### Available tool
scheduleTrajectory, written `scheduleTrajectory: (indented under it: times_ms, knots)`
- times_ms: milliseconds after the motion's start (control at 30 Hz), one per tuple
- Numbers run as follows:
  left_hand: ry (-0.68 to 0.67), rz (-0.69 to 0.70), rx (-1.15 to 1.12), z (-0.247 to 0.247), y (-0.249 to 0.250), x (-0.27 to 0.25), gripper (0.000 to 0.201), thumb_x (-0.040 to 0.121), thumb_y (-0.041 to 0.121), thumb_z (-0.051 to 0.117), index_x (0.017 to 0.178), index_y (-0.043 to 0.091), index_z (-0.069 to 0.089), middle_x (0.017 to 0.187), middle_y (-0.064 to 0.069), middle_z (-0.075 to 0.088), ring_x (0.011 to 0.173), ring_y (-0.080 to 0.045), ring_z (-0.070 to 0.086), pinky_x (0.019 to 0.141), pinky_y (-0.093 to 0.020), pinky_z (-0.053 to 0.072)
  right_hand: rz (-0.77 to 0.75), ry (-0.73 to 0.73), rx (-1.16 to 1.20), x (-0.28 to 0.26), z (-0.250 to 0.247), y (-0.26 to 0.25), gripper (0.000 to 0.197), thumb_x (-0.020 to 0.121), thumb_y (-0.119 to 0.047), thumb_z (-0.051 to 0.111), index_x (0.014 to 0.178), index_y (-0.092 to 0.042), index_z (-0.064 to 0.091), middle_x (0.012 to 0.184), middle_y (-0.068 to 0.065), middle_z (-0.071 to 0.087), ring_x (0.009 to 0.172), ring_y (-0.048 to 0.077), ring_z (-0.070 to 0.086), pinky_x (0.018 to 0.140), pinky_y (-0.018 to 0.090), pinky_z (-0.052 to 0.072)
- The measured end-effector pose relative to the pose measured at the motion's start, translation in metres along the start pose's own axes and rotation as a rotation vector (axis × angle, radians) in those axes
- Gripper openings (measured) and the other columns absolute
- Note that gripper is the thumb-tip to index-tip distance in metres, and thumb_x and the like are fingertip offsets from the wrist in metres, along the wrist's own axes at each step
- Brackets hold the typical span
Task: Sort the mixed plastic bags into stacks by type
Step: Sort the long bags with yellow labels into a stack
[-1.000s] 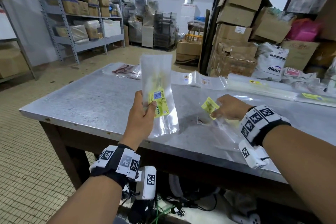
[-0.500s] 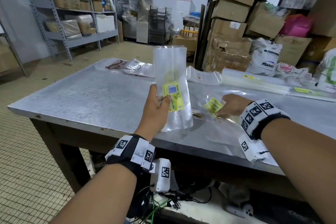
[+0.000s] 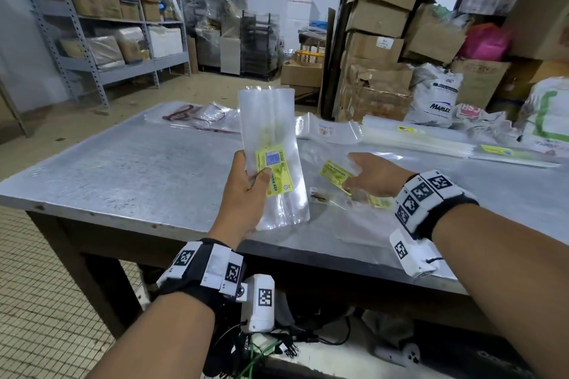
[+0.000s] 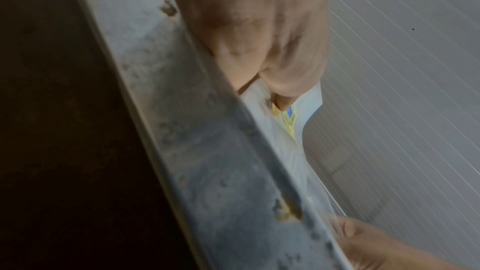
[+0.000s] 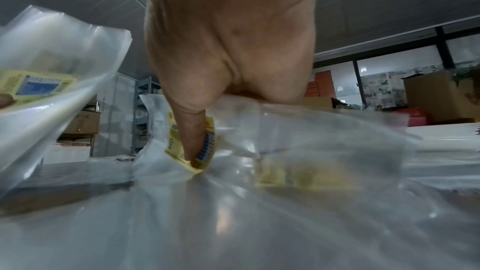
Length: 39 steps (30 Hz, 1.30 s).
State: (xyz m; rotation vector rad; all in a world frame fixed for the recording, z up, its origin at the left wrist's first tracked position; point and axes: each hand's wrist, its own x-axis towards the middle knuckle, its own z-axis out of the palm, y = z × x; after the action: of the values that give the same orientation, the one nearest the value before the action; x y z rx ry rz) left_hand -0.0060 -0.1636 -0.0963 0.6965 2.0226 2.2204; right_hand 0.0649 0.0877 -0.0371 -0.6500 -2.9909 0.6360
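Note:
My left hand (image 3: 246, 194) holds a clear plastic bag with a yellow label (image 3: 271, 132) upright above the metal table (image 3: 138, 169), thumb on the label. The same bag shows at the left of the right wrist view (image 5: 52, 58) and past my fingers in the left wrist view (image 4: 298, 114). My right hand (image 3: 369, 175) pinches a second clear bag by its yellow label (image 3: 334, 174), lifting that end off a loose pile of clear bags (image 3: 354, 203). One finger presses into the folded label (image 5: 192, 147). The hands are a short way apart.
Along the far side of the table lie sorted piles: bags with brown print (image 3: 197, 115), bags with a small picture label (image 3: 326, 131), and long yellow-labelled bags (image 3: 415, 135). Cardboard boxes (image 3: 375, 46) and sacks (image 3: 437, 101) stand behind. The near table edge (image 4: 207, 151) is right below my left wrist.
My left hand has carried its upright bag to the right, closer to my right hand. The right hand keeps its hold and has raised the yellow label a little.

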Motion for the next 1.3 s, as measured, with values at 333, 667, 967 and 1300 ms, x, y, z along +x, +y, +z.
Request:
scheduleTrajectory:
  times_ms: [333, 667, 967, 1300]
  knots:
    - [-0.012, 0.002, 0.012, 0.001, 0.001, -0.001, 0.020, 0.105, 0.011, 0.054, 0.119, 0.025, 0.049, 0.108, 0.015, 0.076, 0.106, -0.007, 0.071, 0.103, -0.043, 0.054, 0.008, -0.057, 0.067, -0.001, -0.005, 0.010, 0.093, 0.074, -0.027, 0.090, 0.148, -0.034, 0.035, 0.132, -0.001, 0.048, 0.118, 0.024, 0.052, 0.094, 0.038, 0.044]
    - [-0.020, 0.009, 0.018, 0.001, 0.002, -0.001, 0.021, 0.105, 0.011, 0.055, 0.119, 0.026, 0.050, 0.109, 0.013, 0.076, 0.106, -0.005, 0.071, 0.100, -0.039, 0.055, 0.049, -0.075, 0.041, 0.004, -0.008, 0.012, 0.082, 0.076, -0.039, 0.088, 0.146, -0.028, 0.047, 0.137, 0.005, 0.055, 0.122, 0.023, 0.055, 0.103, 0.037, 0.046]
    - [-0.020, 0.017, 0.023, 0.002, 0.003, -0.002, 0.019, 0.104, 0.011, 0.055, 0.117, 0.024, 0.051, 0.109, 0.014, 0.075, 0.105, -0.002, 0.070, 0.098, -0.034, 0.055, 0.050, -0.061, 0.110, 0.003, -0.012, 0.018, 0.068, 0.074, -0.069, 0.076, 0.128, -0.031, 0.059, 0.128, -0.003, 0.058, 0.116, 0.022, 0.060, 0.107, 0.043, 0.048]
    - [-0.006, 0.004, 0.025, 0.001, 0.002, -0.001, 0.023, 0.104, 0.012, 0.056, 0.116, 0.031, 0.051, 0.112, 0.010, 0.075, 0.105, -0.006, 0.071, 0.099, -0.043, 0.056, 0.032, -0.034, -0.041, -0.001, -0.010, 0.026, 0.040, 0.082, -0.009, 0.075, 0.121, -0.018, 0.070, 0.104, -0.006, 0.063, 0.103, 0.019, 0.062, 0.087, 0.031, 0.050]
